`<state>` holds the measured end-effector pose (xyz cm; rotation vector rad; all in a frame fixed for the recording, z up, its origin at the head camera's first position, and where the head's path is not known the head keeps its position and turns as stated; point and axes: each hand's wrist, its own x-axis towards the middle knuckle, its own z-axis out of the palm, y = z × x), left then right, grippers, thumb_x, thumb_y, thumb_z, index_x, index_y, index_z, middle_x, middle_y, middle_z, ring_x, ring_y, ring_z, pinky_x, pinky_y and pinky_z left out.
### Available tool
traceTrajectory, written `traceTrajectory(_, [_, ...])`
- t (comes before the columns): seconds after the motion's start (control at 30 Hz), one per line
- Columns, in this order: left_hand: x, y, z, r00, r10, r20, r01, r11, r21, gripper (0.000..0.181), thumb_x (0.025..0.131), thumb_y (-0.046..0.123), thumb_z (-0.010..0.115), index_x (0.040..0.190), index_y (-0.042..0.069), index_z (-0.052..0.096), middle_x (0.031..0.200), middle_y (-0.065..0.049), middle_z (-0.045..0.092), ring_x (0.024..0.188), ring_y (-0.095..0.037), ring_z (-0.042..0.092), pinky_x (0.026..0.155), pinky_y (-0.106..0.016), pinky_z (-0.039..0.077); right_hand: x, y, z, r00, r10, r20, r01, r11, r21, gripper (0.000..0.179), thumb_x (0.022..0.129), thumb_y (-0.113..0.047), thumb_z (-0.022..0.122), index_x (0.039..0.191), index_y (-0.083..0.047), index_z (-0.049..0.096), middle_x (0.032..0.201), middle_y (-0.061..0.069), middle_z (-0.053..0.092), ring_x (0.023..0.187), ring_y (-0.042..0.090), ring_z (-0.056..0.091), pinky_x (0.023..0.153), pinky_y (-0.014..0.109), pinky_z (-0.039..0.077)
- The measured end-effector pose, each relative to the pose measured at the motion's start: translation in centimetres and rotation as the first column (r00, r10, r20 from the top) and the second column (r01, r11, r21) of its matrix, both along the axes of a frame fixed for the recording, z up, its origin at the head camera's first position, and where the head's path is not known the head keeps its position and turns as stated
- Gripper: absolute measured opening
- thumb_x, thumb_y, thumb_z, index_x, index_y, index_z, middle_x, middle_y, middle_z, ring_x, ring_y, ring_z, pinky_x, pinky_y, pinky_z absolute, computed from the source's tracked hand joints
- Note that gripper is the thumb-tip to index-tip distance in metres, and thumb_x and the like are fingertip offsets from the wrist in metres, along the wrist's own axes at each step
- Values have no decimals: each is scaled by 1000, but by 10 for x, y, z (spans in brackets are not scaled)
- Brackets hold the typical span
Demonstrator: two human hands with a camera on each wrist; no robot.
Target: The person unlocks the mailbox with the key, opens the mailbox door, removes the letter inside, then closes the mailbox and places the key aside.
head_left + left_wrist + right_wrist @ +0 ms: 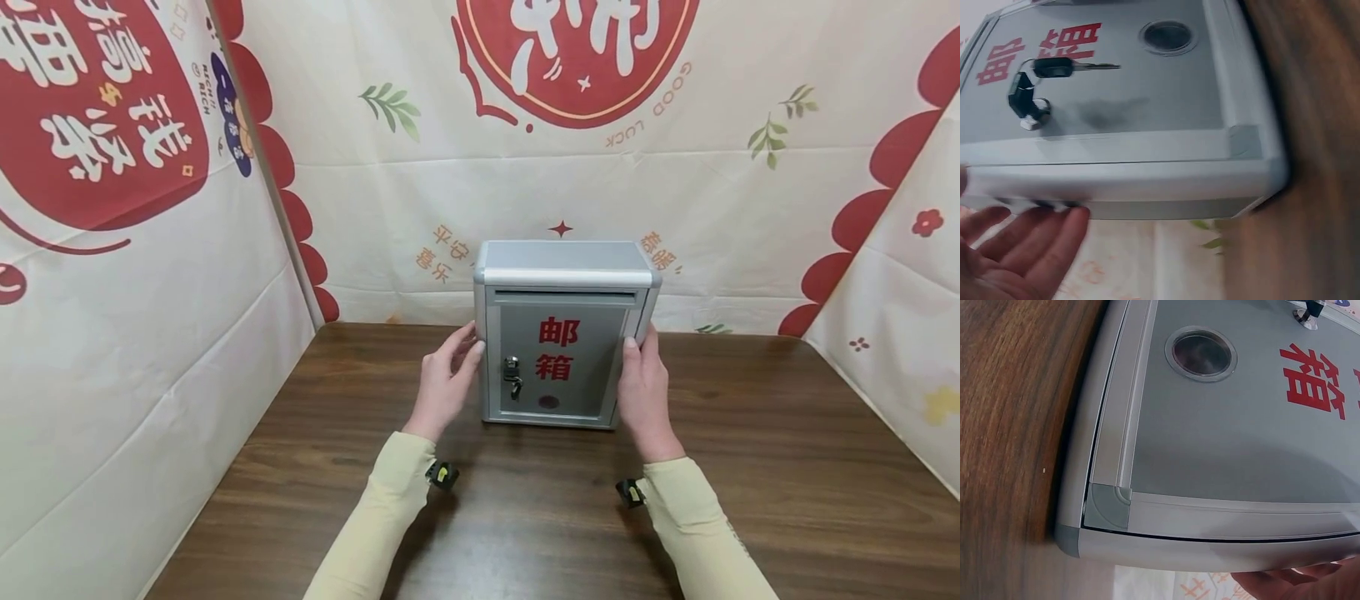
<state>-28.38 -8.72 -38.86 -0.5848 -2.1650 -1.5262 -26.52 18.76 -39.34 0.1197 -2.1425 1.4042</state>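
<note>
A grey metal mailbox (592, 367) with red characters stands upright on the table, between both hands. A mail slot (566, 297) runs along the top of its front. Its door lock (512, 367) has keys (1054, 67) hanging from it, and a round window (1201, 354) sits lower down. My left hand (442, 379) touches the left side with loosely extended fingers, the thumb beside the front edge. On the other side, my right hand (645, 392) grips the right edge, thumb at the front and fingers along the side, partly hidden by the box.
The brown wooden table (300, 467) extends around the box. Behind it hangs a printed cloth (360, 217), with more cloth along the left and right sides. Dark wrist devices (442, 475) are strapped at both sleeves.
</note>
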Motion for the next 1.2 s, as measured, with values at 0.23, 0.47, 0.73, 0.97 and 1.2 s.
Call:
traceTrajectory(0.23, [-16, 1, 34, 999, 41, 36, -36, 992, -122, 62, 101, 52, 26, 138, 7, 49, 133, -10, 55, 112, -19, 57, 92, -35, 46, 0, 2, -3, 1000, -7, 13, 7, 1000, 3, 51, 103, -34, 30, 151, -18, 21, 147, 16, 36, 127, 35, 38, 99, 63, 29])
traceTrajectory(0.47, [-44, 1, 71, 985, -144, 100, 142, 990, 19, 64, 101, 54, 18, 143, 13, 41, 139, -7, 48, 122, -22, 48, 98, -41, 40, -1, 1, -6, 999, -8, 33, 8, 1000, 15, 53, 103, -38, 29, 151, -19, 20, 148, 16, 35, 128, 34, 38, 100, 62, 29])
traceTrajectory(0.73, [-59, 9, 100, 958, -221, 184, 204, 973, 107, 55, 99, 45, 34, 145, 13, 35, 141, -11, 41, 126, -23, 42, 102, -42, 34, 1, 3, -6, 1000, -6, 1, 6, 1000, 22, 51, 103, -35, 32, 150, -18, 22, 147, 16, 37, 127, 33, 39, 101, 61, 29])
traceTrajectory(0.97, [-68, 13, 114, 955, -220, 197, 217, 976, 33, 46, 98, 29, 35, 138, 9, 41, 141, -10, 40, 128, -20, 36, 106, -38, 27, 3, 2, 1, 997, -10, -77, 16, 997, 72, 47, 103, -28, 39, 145, -8, 33, 137, 16, 46, 118, 29, 46, 98, 56, 36])
traceTrajectory(1.2, [-70, 11, 113, 941, -244, 233, 250, 968, 3, 44, 98, 29, 31, 137, 11, 39, 137, -8, 41, 126, -19, 37, 105, -39, 28, 15, -3, 14, 900, -235, -366, 277, 959, 65, 35, 93, -14, 45, 123, 4, 50, 112, 20, 46, 99, 29, 46, 85, 38, 37])
